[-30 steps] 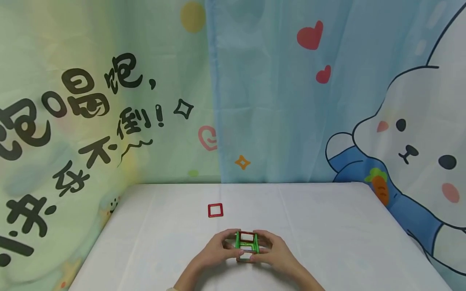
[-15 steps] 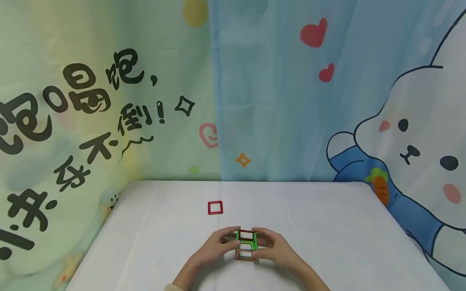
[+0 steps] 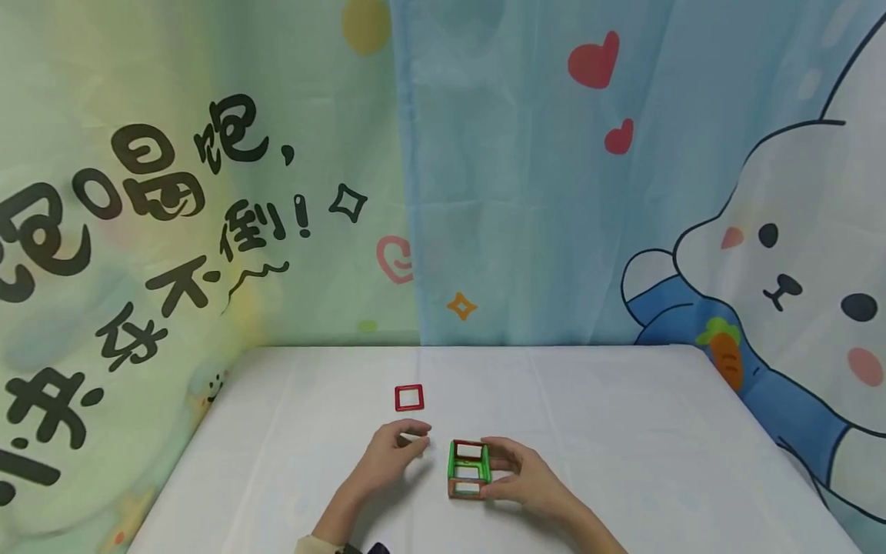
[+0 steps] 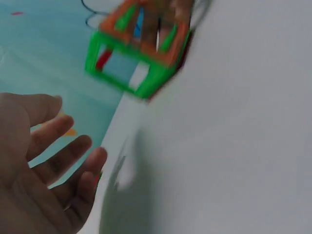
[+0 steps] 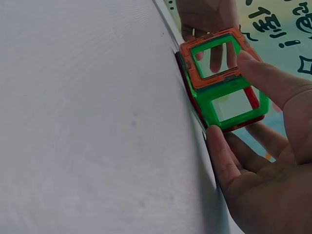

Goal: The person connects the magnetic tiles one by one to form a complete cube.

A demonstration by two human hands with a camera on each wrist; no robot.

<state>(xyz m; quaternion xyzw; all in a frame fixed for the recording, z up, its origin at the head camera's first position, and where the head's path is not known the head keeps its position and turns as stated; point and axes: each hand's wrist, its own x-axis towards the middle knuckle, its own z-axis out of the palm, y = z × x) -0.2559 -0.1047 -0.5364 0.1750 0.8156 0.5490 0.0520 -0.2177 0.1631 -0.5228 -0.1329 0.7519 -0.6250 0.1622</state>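
Note:
My right hand (image 3: 531, 485) holds a small box of magnetic tiles (image 3: 451, 466), made of open square frames in green, red and orange. In the right wrist view the thumb lies at the orange frame (image 5: 194, 73), while other fingers touch the green frame (image 5: 209, 108). The left hand (image 3: 389, 458) hovers to the left of the box, apart from it, fingers loosely bent and holding nothing. The left wrist view shows that hand (image 4: 48, 161) with its fingers spread. Beyond it, on the table, lies a flat red square tile (image 3: 410, 408).
A white cloth covers the table (image 3: 588, 415). Behind it hangs a printed curtain (image 3: 512, 192) with a cartoon rabbit, hearts and large writing. A dark object (image 3: 377, 548) shows at the left wrist by the bottom edge.
My left hand has let go of the tile box and moved left, away from it. The right hand still holds the box in about the same place.

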